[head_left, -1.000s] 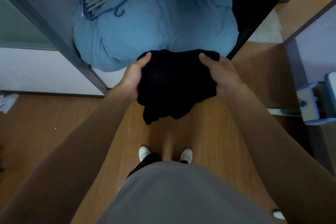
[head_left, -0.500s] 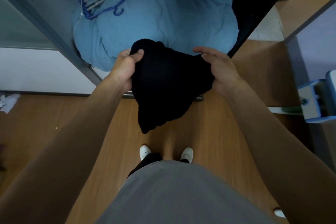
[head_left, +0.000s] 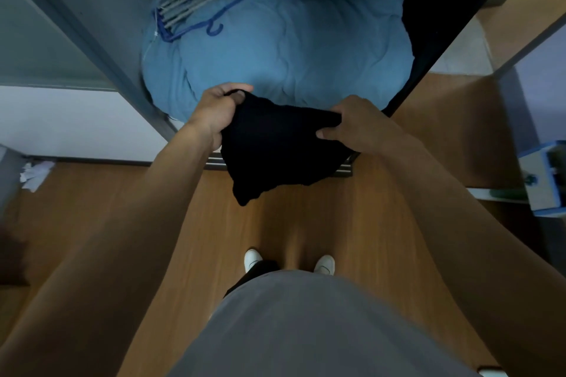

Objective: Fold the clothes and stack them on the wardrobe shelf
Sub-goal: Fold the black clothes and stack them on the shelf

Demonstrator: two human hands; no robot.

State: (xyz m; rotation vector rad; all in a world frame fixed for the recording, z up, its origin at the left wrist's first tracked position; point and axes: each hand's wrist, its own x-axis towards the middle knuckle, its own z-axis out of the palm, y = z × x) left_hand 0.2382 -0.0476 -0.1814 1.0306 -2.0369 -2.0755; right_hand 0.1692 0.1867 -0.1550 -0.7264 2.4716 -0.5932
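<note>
Garment, black and bunched, hangs in the air between both hands, in front of the open wardrobe and above the floor. The left hand grips its upper left corner, fingers curled round the cloth. The right hand pinches the upper right edge, thumb lying on the near face and fingers behind. The top edge runs fairly taut between them, and the rest sags to a loose point at the lower left (whether it is a shirt or trousers I cannot tell).

Just behind the garment, a blue quilt fills the wardrobe's bottom compartment. A bundle of hangers, grey ones and a blue one, lies on the quilt's far left part. White shoes stand on the floor below the garment. Crumpled paper lies by the wall at far left.
</note>
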